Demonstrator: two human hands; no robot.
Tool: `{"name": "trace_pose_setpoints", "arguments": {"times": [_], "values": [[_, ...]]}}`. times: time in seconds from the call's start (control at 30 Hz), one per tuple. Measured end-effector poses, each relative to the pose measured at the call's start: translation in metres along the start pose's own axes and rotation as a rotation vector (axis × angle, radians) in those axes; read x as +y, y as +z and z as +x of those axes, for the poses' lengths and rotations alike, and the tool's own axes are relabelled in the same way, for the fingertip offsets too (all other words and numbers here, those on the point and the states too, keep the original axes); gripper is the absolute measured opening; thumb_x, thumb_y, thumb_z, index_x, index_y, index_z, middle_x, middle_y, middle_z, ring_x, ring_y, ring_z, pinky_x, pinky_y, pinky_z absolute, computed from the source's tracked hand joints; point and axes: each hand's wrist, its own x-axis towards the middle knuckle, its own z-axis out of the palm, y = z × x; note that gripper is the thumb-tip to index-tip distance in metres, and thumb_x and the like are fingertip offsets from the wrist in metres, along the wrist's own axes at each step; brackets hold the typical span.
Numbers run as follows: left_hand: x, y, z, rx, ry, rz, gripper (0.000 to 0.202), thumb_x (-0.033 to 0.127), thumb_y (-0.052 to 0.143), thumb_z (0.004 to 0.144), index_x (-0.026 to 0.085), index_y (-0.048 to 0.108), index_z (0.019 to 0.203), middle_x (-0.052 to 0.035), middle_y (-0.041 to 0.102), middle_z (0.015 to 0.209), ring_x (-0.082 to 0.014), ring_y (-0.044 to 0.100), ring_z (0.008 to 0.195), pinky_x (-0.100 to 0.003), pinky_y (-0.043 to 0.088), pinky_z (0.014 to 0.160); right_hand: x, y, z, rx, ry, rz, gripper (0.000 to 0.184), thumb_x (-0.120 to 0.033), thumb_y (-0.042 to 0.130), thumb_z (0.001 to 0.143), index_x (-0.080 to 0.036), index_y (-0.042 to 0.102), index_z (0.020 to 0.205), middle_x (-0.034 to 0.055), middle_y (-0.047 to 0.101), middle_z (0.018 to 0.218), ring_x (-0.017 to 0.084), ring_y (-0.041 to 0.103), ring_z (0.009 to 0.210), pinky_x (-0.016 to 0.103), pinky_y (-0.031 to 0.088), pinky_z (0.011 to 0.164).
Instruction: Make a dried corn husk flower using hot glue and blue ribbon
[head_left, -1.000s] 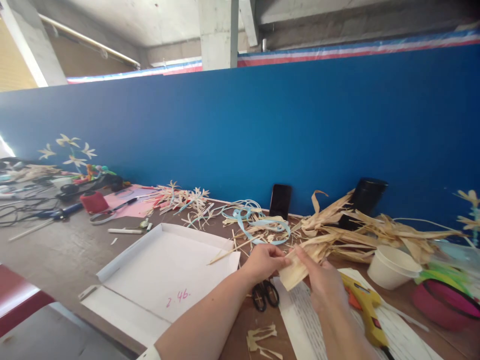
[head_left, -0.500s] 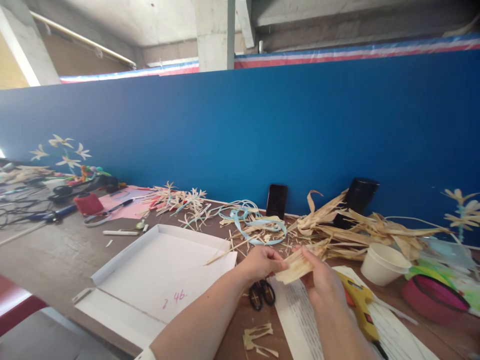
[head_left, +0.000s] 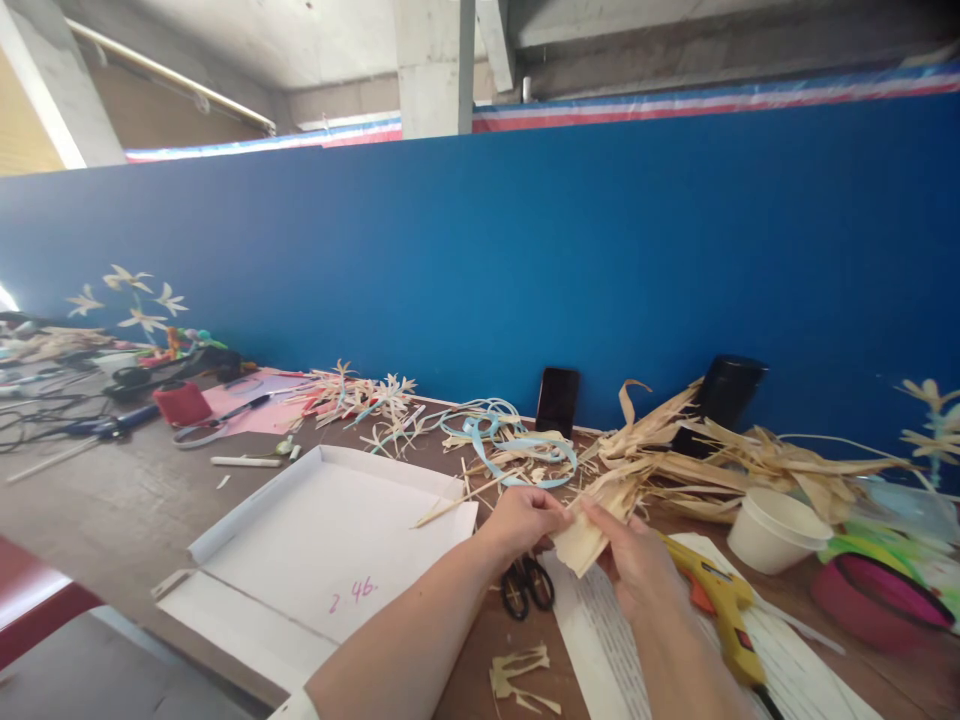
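A pale, dry corn husk (head_left: 585,540) is held between both hands above the table. My left hand (head_left: 525,520) pinches its left edge with the fingertips. On the other side, my right hand (head_left: 634,550) grips it between thumb and fingers. Below the left hand lies a pair of black-handled scissors (head_left: 527,588), its blades hidden. Under the right forearm are a printed paper sheet (head_left: 600,630) and a yellow glue gun (head_left: 724,610). Some cut husk scraps (head_left: 521,675) rest on the table in front.
A white box lid (head_left: 337,530) marked in pink lies left. Behind are light blue ribbon (head_left: 487,460), a leaning phone (head_left: 556,402), a husk pile (head_left: 795,470) and a black cylinder (head_left: 724,395). Rightward stand a paper cup (head_left: 776,530) and a pink bowl (head_left: 877,605). A blue partition (head_left: 480,260) closes the back.
The husk has turned slightly in my fingers, its lower end tipping down. My right thumb has shifted left along it. The whole view has moved a little.
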Motion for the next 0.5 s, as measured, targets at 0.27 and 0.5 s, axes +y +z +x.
{"name": "trace_pose_setpoints", "arguments": {"times": [0.27, 0.5], "values": [[-0.0034, 0.0015, 0.0034, 0.108, 0.139, 0.110, 0.024, 0.036, 0.064, 0.066, 0.012, 0.063, 0.072, 0.0020, 0.052, 0.055, -0.0057, 0.044, 0.046, -0.017, 0.033, 0.044, 0.0007, 0.0001, -0.0005, -0.016, -0.007, -0.040, 0.044, -0.026, 0.080, 0.049, -0.012, 0.063, 0.088, 0.0058, 0.069, 0.069, 0.020, 0.064, 0.059, 0.028, 0.053, 0.054], [-0.0044, 0.0020, 0.0028, 0.146, 0.141, 0.203, 0.023, 0.036, 0.060, 0.068, 0.013, 0.063, 0.072, 0.0015, 0.052, 0.054, -0.0067, 0.045, 0.046, -0.016, 0.033, 0.043, 0.0011, 0.0005, -0.0021, -0.020, -0.033, -0.066, 0.035, -0.021, 0.076, 0.052, -0.014, 0.063, 0.083, 0.0037, 0.069, 0.067, 0.020, 0.064, 0.059, 0.027, 0.052, 0.054]]}}
